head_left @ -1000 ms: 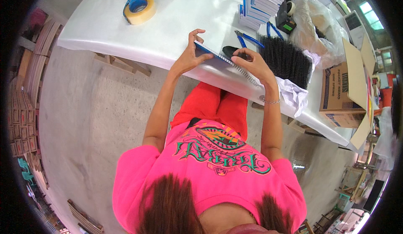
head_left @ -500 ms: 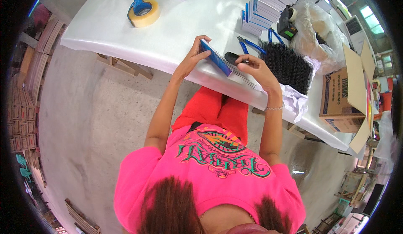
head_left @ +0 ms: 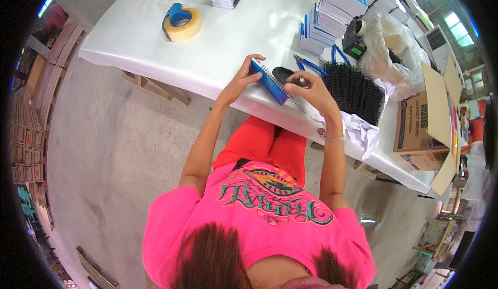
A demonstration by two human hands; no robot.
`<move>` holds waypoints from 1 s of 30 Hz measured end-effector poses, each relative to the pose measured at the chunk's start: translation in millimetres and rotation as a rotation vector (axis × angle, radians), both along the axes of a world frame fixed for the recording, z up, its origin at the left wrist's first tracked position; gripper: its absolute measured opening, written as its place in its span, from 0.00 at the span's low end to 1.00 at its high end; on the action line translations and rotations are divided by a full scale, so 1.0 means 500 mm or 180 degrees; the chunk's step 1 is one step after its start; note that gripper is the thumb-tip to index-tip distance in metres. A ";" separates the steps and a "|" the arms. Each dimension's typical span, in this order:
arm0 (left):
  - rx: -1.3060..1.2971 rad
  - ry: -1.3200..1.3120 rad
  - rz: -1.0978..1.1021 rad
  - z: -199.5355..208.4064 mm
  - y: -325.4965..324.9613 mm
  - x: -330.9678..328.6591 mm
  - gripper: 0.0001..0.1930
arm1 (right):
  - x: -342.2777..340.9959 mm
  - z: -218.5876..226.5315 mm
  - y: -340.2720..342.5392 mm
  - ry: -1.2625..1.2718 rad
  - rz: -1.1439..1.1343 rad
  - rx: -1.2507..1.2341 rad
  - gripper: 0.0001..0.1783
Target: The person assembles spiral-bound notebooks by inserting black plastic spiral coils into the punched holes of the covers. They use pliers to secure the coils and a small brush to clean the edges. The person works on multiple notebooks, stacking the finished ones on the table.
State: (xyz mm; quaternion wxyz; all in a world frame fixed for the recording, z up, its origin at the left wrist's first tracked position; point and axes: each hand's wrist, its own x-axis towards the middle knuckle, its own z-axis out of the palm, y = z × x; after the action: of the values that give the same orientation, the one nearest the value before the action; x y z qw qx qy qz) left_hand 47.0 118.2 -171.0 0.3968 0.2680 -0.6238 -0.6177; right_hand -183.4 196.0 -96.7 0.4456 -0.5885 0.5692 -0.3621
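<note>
My left hand (head_left: 242,81) grips a small blue-covered pocket notebook (head_left: 273,87) by its far end, tilted above the table's front edge. Along the notebook's right side runs a spiral coil (head_left: 297,104), its loose tail sticking out past the near end. My right hand (head_left: 315,93) is closed, thumb and fingers pinched at the coil beside the notebook; the exact contact is partly hidden. Just beyond those fingers is a black object (head_left: 283,74) whose kind I cannot make out. Blue-handled pliers (head_left: 311,66) lie behind it.
A bundle of black spiral coils (head_left: 355,89) lies on white paper (head_left: 361,133) to the right. Stacked notebooks (head_left: 319,35), a black tape dispenser (head_left: 355,40), a plastic bag (head_left: 384,50) and an open carton (head_left: 415,125) stand around it. A tape roll (head_left: 182,25) sits far left.
The coil's loose tail is shorter past the notebook's near end. My right hand has shifted slightly left, nearer the notebook. The whole view has shifted a little.
</note>
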 end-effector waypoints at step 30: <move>-0.0013 0.0334 0.0104 0.010 0.007 -0.008 0.26 | 0.029 -0.071 -0.119 -0.0604 -0.0422 -0.0230 0.27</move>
State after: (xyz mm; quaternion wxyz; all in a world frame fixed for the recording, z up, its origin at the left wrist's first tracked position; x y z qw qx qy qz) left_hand 43.2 121.7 -165.9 0.4395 0.2446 -0.5990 -0.6231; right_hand -169.0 136.7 -132.1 0.4511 -0.5283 0.5487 -0.4651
